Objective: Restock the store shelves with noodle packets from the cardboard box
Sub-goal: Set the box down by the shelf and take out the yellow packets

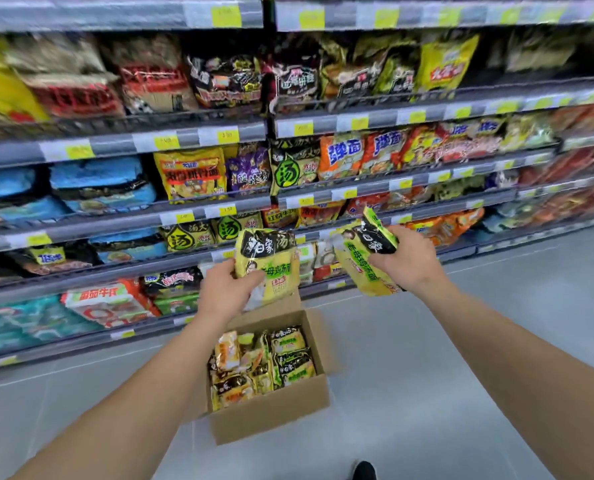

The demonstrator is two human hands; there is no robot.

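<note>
Your forearms reach over the open brown cardboard box (271, 415) (packets left inside). Left hand (227, 293) and right hand (405, 261) each curl fingers around 1 yellow-green noodle packet (266, 263), (366, 252), raised ready for the grey metal shelves (122, 225).

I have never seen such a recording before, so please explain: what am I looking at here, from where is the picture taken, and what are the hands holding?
No machine here: a person wears a camera on the head, looking down at both bare arms. The left hand grips one yellow-green noodle packet; the right hand grips a second, tilted packet. On the grey floor below stands an open cardboard box with more packets inside. In front are store shelves full of other noodle bags, with yellow price labels. A dark shoe tip shows at the bottom edge.
</note>
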